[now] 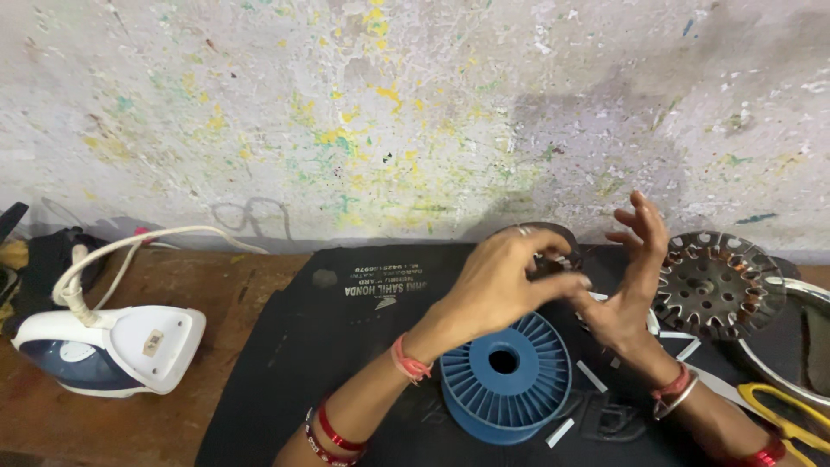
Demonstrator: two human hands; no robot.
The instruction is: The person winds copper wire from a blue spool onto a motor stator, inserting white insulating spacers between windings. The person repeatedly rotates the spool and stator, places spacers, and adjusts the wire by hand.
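Both hands meet just above and behind the blue plastic spool (506, 376), which lies flat on the black mat (346, 346) covering the wooden table (130, 432). The left hand (501, 281) has its fingers (562, 284) pinched shut on the near edge of a dark round stator ring (553, 246), most of which is hidden behind the hand. The right hand (635, 277) stands beside it, palm toward the ring, fingers spread and open, the base of the palm close to the ring's lower edge; whether it touches the ring cannot be told.

The ring looks like stacked metal: stiff, fairly heavy for its size, with thin teeth and edges that could nick skin or wire. The rim seems the safest place to hold it, as the left hand does, keeping clear of the slots.

To the right of the spool, a second slotted metal stator (713, 285) with copper-coloured winding in its slots leans by a steel dish (800, 298). Yellow-handled scissors (782, 415) lie at the far right, and small white paper strips (592, 376) are scattered just right of the spool. Well to the left of the spool sits a white and blue clothes iron (108, 350) with its cord looped above.
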